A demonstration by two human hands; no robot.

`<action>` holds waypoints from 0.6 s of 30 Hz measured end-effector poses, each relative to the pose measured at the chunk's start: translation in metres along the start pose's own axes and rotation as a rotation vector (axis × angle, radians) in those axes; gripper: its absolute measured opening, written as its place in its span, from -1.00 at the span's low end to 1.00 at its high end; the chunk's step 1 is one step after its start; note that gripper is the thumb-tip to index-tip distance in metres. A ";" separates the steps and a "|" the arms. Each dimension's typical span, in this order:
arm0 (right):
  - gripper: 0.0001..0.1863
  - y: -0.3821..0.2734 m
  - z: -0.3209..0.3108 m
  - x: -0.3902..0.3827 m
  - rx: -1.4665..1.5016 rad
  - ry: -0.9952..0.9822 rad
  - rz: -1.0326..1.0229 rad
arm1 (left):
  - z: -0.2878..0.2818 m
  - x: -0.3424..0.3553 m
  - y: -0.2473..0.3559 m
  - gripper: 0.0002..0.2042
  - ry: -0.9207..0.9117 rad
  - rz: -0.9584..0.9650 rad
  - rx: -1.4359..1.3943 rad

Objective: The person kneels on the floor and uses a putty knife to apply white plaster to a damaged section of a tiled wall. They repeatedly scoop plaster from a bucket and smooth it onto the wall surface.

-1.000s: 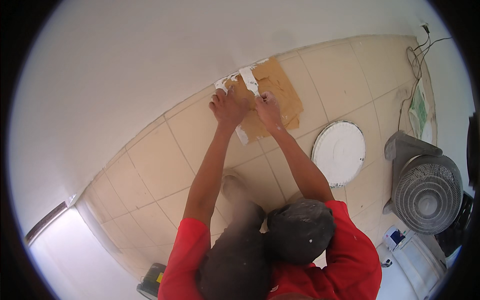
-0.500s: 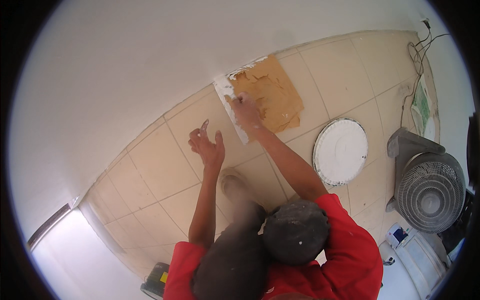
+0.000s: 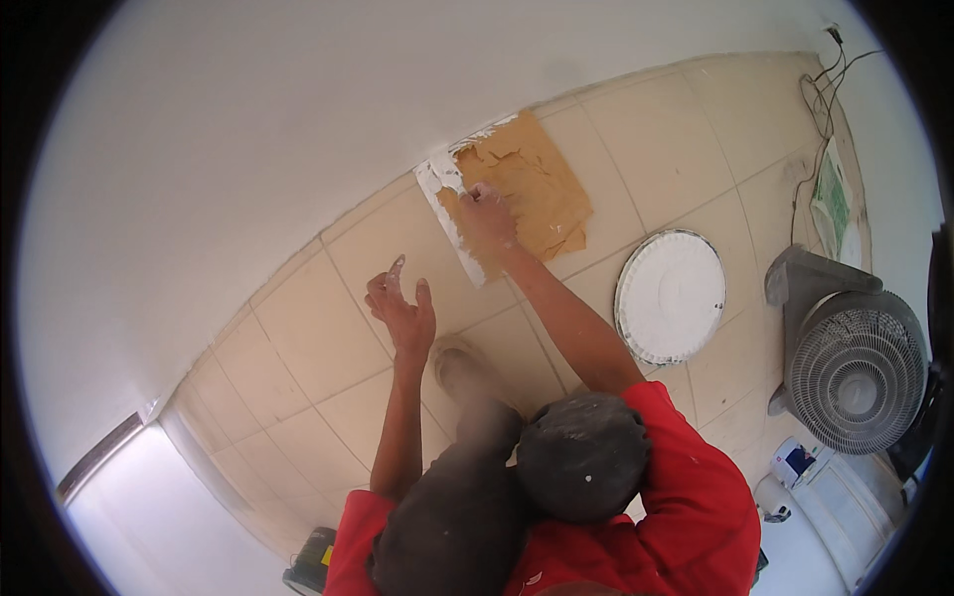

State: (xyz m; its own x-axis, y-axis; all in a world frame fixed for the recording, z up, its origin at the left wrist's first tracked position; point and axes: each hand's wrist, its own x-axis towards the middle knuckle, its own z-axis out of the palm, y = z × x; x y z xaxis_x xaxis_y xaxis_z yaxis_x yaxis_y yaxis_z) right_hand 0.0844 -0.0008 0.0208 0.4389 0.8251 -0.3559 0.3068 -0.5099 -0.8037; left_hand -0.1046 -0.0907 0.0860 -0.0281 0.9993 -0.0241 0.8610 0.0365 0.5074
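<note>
Left hand: you are holding it raised off the sheet, left hand [image 3: 400, 313] hanging over the tiles [image 3: 298, 338] to the near left; its fingers are spreading released, one smeared white. A second ago it was lying over the sheet's left edge.
Right hand: your right hand [image 3: 487, 214] is clenching; it seems to be grasping the scraper [image 3: 449, 182], whose blade is blending into the white paste [image 3: 455, 233]. It is now sitting farther left than a second ago.
Sheet: the brown sheet [image 3: 552, 189] is lying on the tiles, its far edge meeting the wall [image 3: 328, 119], paste lining its left and far edges.
Effect: you are apparently working the left edge one-handed, the left hand no longer steadying anything.
Disc: the white disc [image 3: 671, 298] is lying right of the sheet.
Fan: the fan [image 3: 855, 387] is standing farther right.
</note>
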 end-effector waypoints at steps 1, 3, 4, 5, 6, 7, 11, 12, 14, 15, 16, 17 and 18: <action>-0.70 0.002 -0.002 0.003 0.053 0.054 0.025 | -0.002 -0.001 0.002 -0.50 -0.008 0.041 -0.053; -0.73 0.022 -0.010 0.018 0.154 0.158 0.077 | -0.003 -0.011 -0.001 -0.54 -0.029 0.117 -0.159; -0.74 0.042 -0.022 0.034 0.218 0.188 0.105 | 0.003 -0.018 -0.004 -0.54 0.005 0.191 -0.173; -0.74 0.062 -0.037 0.052 0.289 0.212 0.132 | 0.005 -0.028 -0.008 -0.55 -0.027 0.192 -0.230; -0.74 0.076 -0.049 0.062 0.358 0.234 0.157 | 0.008 -0.041 -0.014 -0.55 -0.060 0.190 -0.288; -0.75 0.081 -0.054 0.063 0.348 0.243 0.137 | 0.008 -0.055 -0.022 -0.55 -0.086 0.181 -0.337; -0.74 0.071 -0.050 0.051 0.199 0.259 0.000 | 0.028 -0.118 -0.053 -0.57 -0.132 0.051 -0.524; -0.74 0.062 -0.043 0.045 0.136 0.258 -0.049 | 0.040 -0.133 -0.060 -0.59 -0.123 0.028 -0.537; -0.74 0.051 -0.024 0.039 0.095 0.182 -0.027 | 0.050 -0.134 -0.062 -0.62 -0.119 0.218 -0.360; -0.74 0.046 -0.015 0.035 0.075 0.145 -0.014 | 0.052 -0.133 -0.060 -0.62 -0.121 0.207 -0.379; -0.74 0.038 -0.006 0.025 0.056 0.108 -0.051 | 0.052 -0.133 -0.059 -0.62 -0.111 0.186 -0.390; -0.74 0.030 0.001 0.013 0.037 0.069 -0.093 | 0.052 -0.133 -0.057 -0.62 -0.096 0.164 -0.403; -0.73 0.022 0.004 0.006 0.017 0.029 -0.136 | 0.049 -0.134 -0.056 -0.60 -0.106 0.140 -0.396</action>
State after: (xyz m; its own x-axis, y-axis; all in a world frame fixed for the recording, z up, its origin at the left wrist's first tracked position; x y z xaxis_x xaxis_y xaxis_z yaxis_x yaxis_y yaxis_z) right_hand 0.0903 -0.0064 -0.0008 0.4187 0.8786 -0.2297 0.3505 -0.3897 -0.8516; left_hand -0.1243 -0.2268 0.0184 0.1449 0.9894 -0.0095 0.5908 -0.0788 0.8030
